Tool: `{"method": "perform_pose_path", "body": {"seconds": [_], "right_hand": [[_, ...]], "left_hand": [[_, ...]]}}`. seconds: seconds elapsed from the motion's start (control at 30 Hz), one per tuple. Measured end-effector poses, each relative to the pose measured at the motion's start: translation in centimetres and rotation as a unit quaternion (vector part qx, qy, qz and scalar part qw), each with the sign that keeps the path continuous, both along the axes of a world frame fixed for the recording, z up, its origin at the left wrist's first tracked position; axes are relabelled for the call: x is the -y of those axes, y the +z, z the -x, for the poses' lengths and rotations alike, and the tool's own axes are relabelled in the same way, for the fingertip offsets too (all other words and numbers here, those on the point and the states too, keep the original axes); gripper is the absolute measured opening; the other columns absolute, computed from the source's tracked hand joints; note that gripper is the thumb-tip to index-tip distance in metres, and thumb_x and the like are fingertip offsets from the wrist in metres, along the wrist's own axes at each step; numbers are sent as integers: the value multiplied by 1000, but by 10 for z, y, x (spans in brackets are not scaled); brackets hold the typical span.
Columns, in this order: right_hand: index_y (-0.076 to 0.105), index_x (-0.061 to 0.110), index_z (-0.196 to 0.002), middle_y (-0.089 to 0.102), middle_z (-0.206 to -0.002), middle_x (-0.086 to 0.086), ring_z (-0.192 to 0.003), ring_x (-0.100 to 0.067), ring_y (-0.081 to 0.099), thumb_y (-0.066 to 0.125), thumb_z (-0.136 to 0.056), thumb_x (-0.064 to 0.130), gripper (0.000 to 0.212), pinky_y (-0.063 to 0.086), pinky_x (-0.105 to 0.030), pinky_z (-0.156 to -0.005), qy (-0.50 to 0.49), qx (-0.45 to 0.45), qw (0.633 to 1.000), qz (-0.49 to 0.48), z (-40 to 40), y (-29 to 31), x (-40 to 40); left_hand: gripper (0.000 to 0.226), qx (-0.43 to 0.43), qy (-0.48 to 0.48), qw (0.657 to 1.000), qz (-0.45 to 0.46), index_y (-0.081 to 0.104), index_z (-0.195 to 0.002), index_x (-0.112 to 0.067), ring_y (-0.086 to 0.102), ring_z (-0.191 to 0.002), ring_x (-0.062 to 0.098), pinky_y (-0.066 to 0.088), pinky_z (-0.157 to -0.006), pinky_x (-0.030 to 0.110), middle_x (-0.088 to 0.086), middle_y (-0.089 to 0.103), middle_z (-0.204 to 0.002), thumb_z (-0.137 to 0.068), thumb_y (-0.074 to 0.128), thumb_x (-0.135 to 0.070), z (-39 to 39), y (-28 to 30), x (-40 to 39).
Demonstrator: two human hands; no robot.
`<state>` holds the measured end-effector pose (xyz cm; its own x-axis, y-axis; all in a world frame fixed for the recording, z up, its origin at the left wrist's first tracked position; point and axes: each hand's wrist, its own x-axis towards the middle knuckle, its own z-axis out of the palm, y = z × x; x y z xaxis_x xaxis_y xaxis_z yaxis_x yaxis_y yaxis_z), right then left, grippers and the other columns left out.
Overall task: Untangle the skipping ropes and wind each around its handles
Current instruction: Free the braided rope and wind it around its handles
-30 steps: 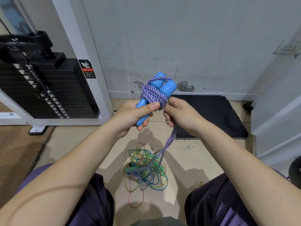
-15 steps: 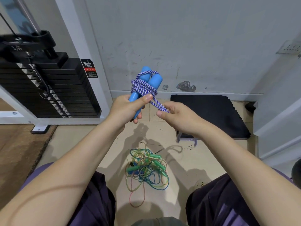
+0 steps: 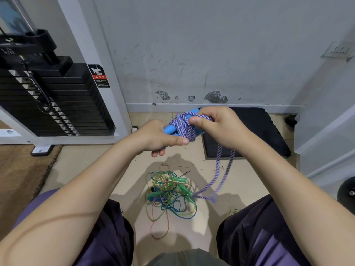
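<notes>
My left hand (image 3: pixel 157 136) grips the blue handles (image 3: pixel 170 128) of a skipping rope, thumb laid along the coil. The purple and white braided rope (image 3: pixel 183 126) is wound round the handles in several turns. My right hand (image 3: pixel 217 124) pinches a strand of that rope over the top of the coil. From the right hand a loose loop (image 3: pixel 221 173) of the same rope hangs down to the floor. On the floor between my knees lies a tangle of thin green, blue and yellow ropes (image 3: pixel 170 194) with green handles (image 3: pixel 181 180).
A black weight stack (image 3: pixel 57 104) in a white frame stands at the left. A black mat (image 3: pixel 255 131) lies by the grey wall behind my hands. A brown carpet (image 3: pixel 17 175) covers the floor at the left. My knees frame the tangle.
Both hands have dropped lower with the blue handles. The right hand has moved from below the coil to its top, carrying the rope over. A loose loop now hangs to the floor.
</notes>
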<state>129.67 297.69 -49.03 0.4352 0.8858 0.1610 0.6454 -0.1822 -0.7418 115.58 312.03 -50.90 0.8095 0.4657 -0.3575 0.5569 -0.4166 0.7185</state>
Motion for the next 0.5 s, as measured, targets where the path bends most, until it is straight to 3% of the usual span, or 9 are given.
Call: {"method": "perform_pose_path", "body": {"seconds": [0.07,0.13,0.23,0.37,0.43,0.5], "right_hand": [[54,1,-64,37,-56,-8,-54,-7,29,68,-90,28,41,25,-28,-52,14,6,1000,-5,2,-1,-2],[61,5,-65,48,-60,-14,-56,-12,35,71,-87,31,35,29,-34,-54,26,17,1000,-5,3,-5,-4],[64,12,-64,54,-61,-15,-59,-25,41,76,-81,37,33,35,-40,-55,32,31,999,7,3,-11,-6],[55,14,-55,48,-56,-12,-56,-14,34,83,-70,43,43,27,-34,-53,21,25,999,11,3,-12,-6],[56,9,-61,49,-58,-13,-57,-13,33,85,-65,46,47,27,-33,-54,14,25,1000,9,2,-11,-6],[53,13,-70,48,-58,-3,-57,-11,34,87,-61,45,48,30,-33,-54,10,26,1000,5,3,-10,-6]], "left_hand": [[65,-29,-31,999,-5,61,-100,1,45,-33,15,35,-40,14,5,58,-50,-75,76,-56,-2,0,5],[62,-54,-61,996,-21,63,-97,0,45,-34,15,35,-40,14,4,59,-49,-75,75,-57,-3,2,8],[49,-88,-99,990,-44,63,-85,-12,46,-34,15,39,-46,16,4,60,-48,-73,77,-57,-1,6,8],[53,-102,-112,986,-73,60,-76,-12,45,-36,18,38,-49,22,4,58,-46,-69,75,-63,3,10,8],[59,-96,-110,985,-88,61,-76,-11,45,-35,19,37,-46,21,4,57,-43,-72,67,-70,5,10,8],[62,-99,-118,984,-93,63,-77,-11,45,-34,18,36,-43,19,4,57,-43,-73,62,-73,7,11,8]]}}
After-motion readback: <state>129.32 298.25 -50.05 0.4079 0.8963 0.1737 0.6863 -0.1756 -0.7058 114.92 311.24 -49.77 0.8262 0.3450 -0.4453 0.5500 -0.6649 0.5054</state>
